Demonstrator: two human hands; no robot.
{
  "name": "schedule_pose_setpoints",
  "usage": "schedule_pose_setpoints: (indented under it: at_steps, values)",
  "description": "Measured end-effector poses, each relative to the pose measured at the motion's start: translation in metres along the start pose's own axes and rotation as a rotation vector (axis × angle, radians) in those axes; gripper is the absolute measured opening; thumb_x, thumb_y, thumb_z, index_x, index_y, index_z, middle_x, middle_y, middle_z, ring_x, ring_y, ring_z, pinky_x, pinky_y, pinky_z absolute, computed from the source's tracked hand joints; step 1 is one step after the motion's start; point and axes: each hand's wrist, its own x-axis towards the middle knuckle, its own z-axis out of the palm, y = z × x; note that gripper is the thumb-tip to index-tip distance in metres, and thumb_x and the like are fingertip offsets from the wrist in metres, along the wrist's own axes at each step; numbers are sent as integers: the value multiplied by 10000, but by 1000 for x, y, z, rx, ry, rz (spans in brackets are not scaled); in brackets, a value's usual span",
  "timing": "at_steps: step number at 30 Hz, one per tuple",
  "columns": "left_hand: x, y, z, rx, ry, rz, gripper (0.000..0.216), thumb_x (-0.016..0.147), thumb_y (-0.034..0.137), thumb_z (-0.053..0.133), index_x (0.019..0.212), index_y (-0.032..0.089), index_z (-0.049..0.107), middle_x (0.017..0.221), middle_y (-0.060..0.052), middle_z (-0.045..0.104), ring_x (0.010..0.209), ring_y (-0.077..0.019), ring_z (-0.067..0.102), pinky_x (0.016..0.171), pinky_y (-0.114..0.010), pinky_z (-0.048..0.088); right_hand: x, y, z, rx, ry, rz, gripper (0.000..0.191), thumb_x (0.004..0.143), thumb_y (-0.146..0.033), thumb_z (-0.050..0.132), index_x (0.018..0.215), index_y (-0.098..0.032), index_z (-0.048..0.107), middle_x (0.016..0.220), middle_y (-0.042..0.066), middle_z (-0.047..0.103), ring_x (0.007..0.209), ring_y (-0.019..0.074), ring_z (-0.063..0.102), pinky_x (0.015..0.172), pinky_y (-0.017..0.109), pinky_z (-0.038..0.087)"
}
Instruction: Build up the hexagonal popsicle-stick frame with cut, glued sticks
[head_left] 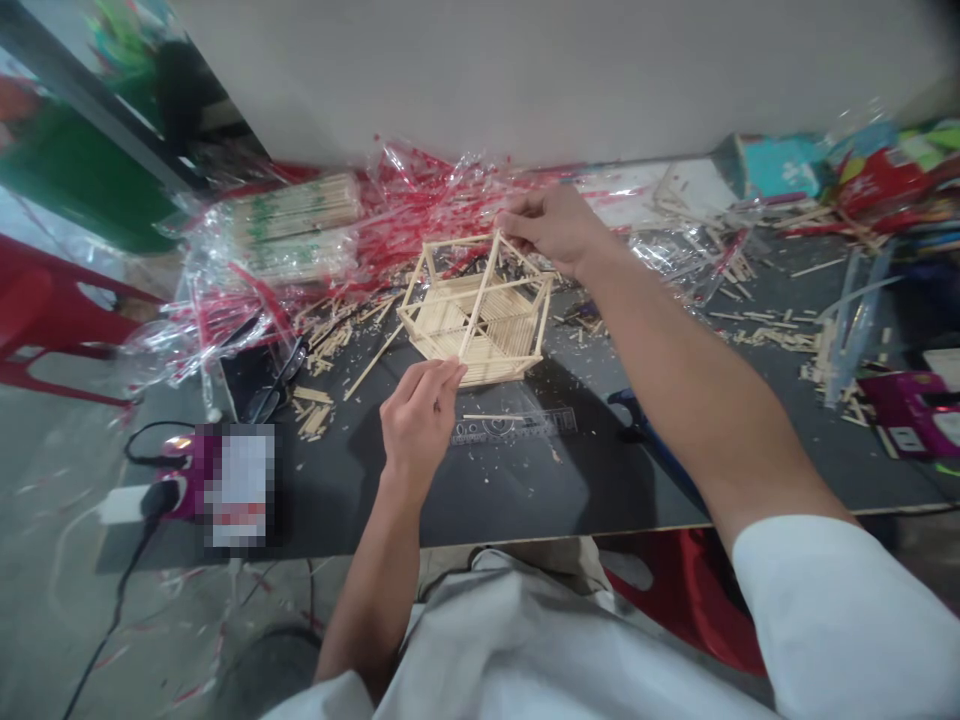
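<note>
A small hexagonal frame built of thin wooden sticks (480, 312) sits on the dark table (525, 480). One long stick (478, 298) lies slanted across its top. My right hand (553, 228) pinches the far end of that stick at the frame's back rim. My left hand (420, 410) pinches the near end at the frame's front edge. Both hands have fingers closed on the stick.
Bundles of sticks in clear wrap (296, 225) and crumpled red-and-clear plastic (420, 205) lie at the back. Stick offcuts (330, 350) litter the table. A clear ruler (517, 425), blue-handled scissors (637, 415), a plug strip (139, 500) and coloured packets (892, 180) are around.
</note>
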Motion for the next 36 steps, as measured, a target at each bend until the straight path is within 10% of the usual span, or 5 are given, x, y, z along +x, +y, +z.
schedule_pose_setpoints:
  at_steps: [17, 24, 36]
  values:
    - [3, -1, -3, 22, -75, 10, 70, 998, 208, 652, 948, 175, 687, 899, -45, 756, 760, -102, 713, 666, -182, 553, -16, -8, 0, -368, 51, -350, 70, 907, -319, 757, 882, -274, 711, 972, 64, 776, 946, 259, 719, 942, 443, 559]
    - [0, 1, -3, 107, -127, 38, 74, 1024, 201, 599, 1003, 162, 657, 950, -71, 739, 762, -102, 686, 621, -188, 518, -53, -38, -10, -612, -220, -659, 100, 939, -369, 705, 976, -305, 772, 1195, 80, 761, 1229, 343, 633, 1190, 588, 395]
    - [0, 0, -2, 41, -141, 2, 75, 1029, 194, 588, 963, 170, 615, 956, -71, 701, 798, -109, 666, 637, -192, 524, -65, -33, -6, -571, -428, -568, 171, 887, -275, 665, 939, -345, 812, 1084, 14, 796, 1139, 310, 665, 1123, 538, 430]
